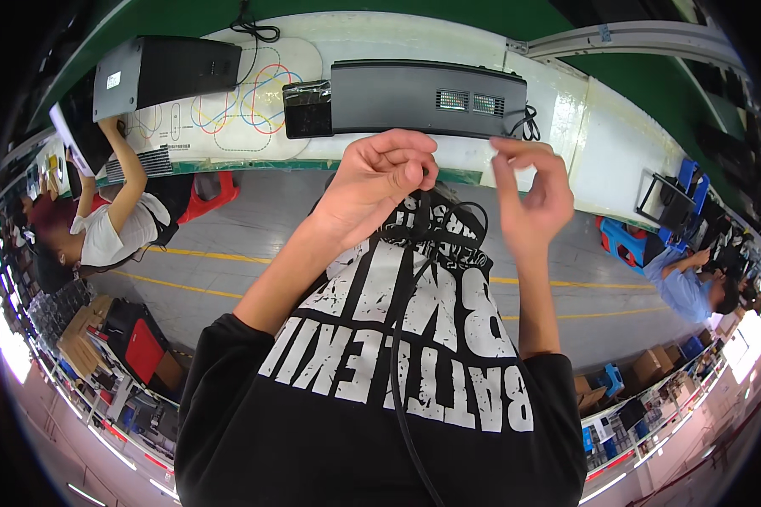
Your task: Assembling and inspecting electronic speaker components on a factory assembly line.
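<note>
My left hand (383, 179) is raised in front of my chest, fingers curled closed round a black cable (406, 355). Below those fingers the cable bunches and loops, and one length trails down over my printed black shirt. To its right, my right hand (534, 198) is held up with bent fingers apart, the thumb side slightly blurred, and nothing visible in it. Beyond both hands, a long dark grey box-shaped device (389, 100) with two vented windows lies on the white bench, touching neither hand. A glossy black block (309, 118) adjoins its left end.
The white bench (558, 110) has a green front edge. At left stand another dark device (156, 76) and a printed mat (292, 63) with coloured loops. A co-worker (118, 220) reaches over the bench at left; another person (685, 283) is at right, near a blue stool (621, 241).
</note>
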A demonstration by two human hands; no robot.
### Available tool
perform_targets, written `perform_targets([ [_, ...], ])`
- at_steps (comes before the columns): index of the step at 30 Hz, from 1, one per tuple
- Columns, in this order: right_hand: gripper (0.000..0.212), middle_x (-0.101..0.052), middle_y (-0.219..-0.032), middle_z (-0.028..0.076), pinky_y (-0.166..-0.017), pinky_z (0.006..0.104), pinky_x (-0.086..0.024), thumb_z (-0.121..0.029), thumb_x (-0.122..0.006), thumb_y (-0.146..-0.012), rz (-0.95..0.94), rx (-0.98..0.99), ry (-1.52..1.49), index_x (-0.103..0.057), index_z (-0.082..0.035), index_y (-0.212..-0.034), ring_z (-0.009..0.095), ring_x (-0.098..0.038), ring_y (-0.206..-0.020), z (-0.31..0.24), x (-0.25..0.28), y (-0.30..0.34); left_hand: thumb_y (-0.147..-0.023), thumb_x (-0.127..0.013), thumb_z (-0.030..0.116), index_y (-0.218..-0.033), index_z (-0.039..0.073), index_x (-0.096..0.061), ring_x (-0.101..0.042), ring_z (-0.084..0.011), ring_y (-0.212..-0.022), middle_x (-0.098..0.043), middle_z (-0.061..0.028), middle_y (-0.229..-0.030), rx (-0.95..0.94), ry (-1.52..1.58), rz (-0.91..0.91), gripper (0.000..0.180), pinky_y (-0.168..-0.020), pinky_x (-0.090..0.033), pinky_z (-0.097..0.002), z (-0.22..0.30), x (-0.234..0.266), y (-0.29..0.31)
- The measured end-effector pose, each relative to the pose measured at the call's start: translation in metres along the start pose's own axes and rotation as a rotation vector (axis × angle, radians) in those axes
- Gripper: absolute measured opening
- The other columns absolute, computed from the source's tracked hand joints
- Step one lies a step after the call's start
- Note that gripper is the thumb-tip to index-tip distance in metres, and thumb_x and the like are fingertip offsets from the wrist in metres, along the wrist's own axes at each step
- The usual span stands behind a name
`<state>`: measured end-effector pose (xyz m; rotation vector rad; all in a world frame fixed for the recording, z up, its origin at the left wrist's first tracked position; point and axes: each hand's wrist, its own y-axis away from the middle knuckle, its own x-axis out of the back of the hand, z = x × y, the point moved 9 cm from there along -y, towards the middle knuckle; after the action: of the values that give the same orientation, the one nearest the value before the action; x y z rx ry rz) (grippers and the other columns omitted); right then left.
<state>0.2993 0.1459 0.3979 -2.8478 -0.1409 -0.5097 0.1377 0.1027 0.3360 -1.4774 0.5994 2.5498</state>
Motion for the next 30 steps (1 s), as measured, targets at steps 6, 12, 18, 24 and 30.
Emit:
perform_targets([
  [6,0.029,-0.070,-0.083,0.008,-0.068,0.0298,-0.047,0.010,-0.077,-0.066,-0.110,0.442,0.134,-0.055,-0.004,-0.078,0.022,-0.061,-0.071,-0.084,-0.034,-0.004,-0.086,-0.070,0.011,-0.109,0.000,-0.062,-0.063,-0.0146,-0.087,-0.068,-0.0061,-0.090,0.066,0.015,0.075,0.027,-0.082,-0.049,-0.0276,-0.004,0.006,0.000],
  [12,0.030,-0.069,-0.080,0.007,-0.063,0.0303,-0.048,0.010,-0.077,-0.064,-0.162,0.501,0.261,-0.053,-0.005,-0.074,0.023,-0.060,-0.069,-0.069,-0.049,0.008,-0.089,-0.066,0.008,-0.107,-0.001,-0.063,-0.063,-0.0147,-0.090,-0.068,-0.0084,-0.094,0.102,0.035,0.130,0.020,-0.083,-0.050,-0.0276,-0.025,0.027,0.006],
  [18,0.029,-0.067,-0.080,0.008,-0.065,0.0293,-0.048,0.010,-0.072,-0.070,-0.029,0.239,0.242,-0.047,-0.005,-0.071,0.023,-0.062,-0.073,0.012,-0.055,0.020,-0.096,-0.057,0.019,-0.112,-0.002,-0.062,-0.062,-0.0159,-0.096,-0.067,-0.0099,-0.103,0.178,-0.195,0.331,0.027,-0.085,-0.048,-0.0275,-0.035,0.068,0.001],
  [24,0.021,-0.063,-0.081,0.006,-0.071,0.0373,-0.043,0.005,-0.066,-0.074,-0.156,0.315,0.476,-0.049,-0.005,-0.079,0.027,-0.056,-0.076,0.124,-0.080,0.018,-0.097,-0.051,0.018,-0.109,-0.001,-0.064,-0.061,-0.0148,-0.091,-0.067,-0.0090,-0.098,0.203,-0.450,0.498,0.026,-0.085,-0.047,-0.0263,-0.034,0.143,0.010],
  [30,0.015,-0.060,-0.080,0.010,-0.070,0.0395,-0.042,0.002,-0.063,-0.075,-0.279,0.381,0.544,-0.050,-0.004,-0.078,0.028,-0.055,-0.077,0.141,-0.098,0.021,-0.096,-0.052,0.022,-0.106,-0.001,-0.066,-0.061,-0.0133,-0.087,-0.067,-0.0075,-0.092,0.168,-0.471,0.534,0.028,-0.082,-0.046,-0.0255,-0.029,0.162,0.021],
])
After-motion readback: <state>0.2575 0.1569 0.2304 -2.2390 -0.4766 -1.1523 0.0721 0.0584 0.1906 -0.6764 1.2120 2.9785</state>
